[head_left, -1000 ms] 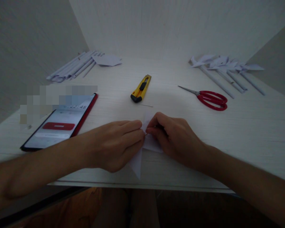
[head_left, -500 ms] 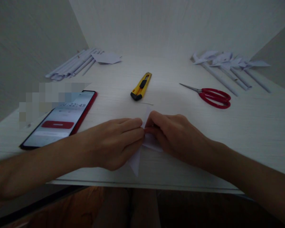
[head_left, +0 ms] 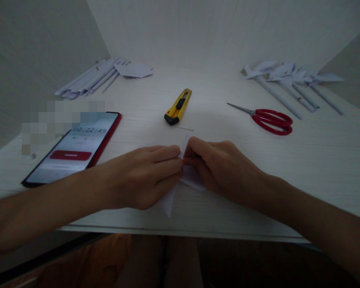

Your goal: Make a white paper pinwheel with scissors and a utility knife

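Observation:
Near the front of the white table, my left hand [head_left: 151,176] and my right hand [head_left: 222,168] meet, both closed on a piece of folded white paper [head_left: 193,179]. Paper corners stick out below the left fingers, between the hands and a little above them; the middle is covered by my fingers. The fingertips of both hands pinch at the same spot. Just beyond them lies a thin, short strip or wire [head_left: 185,129], too small to name. A yellow box cutter [head_left: 179,106] with a black end rests behind that.
Red-handled scissors [head_left: 273,121] lie to the right, tips pointing left. Paper pinwheels on rolled sticks [head_left: 300,86] lie at back right. Rolled paper tubes [head_left: 87,82] and a flat paper piece [head_left: 135,70] are at back left. A phone [head_left: 75,148] lies beside my left forearm.
The view has shifted very slightly. Both hands keep their pinch on the paper, and the lower paper corner has moved slightly up and left.

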`<act>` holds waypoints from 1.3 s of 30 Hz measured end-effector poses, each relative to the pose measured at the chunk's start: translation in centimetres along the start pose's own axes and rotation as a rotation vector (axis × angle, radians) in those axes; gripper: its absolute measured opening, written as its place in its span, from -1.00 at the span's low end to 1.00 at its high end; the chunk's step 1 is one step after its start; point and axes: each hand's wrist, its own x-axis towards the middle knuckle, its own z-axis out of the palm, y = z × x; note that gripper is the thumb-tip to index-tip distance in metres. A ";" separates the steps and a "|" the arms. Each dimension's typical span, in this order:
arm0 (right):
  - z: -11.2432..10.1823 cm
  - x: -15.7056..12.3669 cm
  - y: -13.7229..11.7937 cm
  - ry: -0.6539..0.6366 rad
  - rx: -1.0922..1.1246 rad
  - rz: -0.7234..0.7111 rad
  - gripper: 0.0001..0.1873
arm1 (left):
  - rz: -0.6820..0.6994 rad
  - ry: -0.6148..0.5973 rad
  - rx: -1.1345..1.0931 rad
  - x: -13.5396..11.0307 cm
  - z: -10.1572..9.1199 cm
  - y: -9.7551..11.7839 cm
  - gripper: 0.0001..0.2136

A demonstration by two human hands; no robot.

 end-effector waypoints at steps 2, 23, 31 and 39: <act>0.0 0.0 0.0 -0.006 -0.007 0.002 -0.88 | -0.007 -0.002 0.000 0.0 -0.1 0.0 -0.63; 0.2 0.0 -0.2 0.020 -0.101 -0.043 -0.87 | 0.009 0.106 0.032 0.2 -0.5 0.0 -0.48; 0.3 0.0 0.0 0.021 -0.115 -0.052 -0.85 | -0.075 -0.005 -0.121 0.4 0.4 -0.2 -0.59; 0.1 0.3 -0.2 -0.009 -0.134 -0.043 -0.86 | -0.070 0.088 -0.147 0.1 1.1 -0.5 -0.59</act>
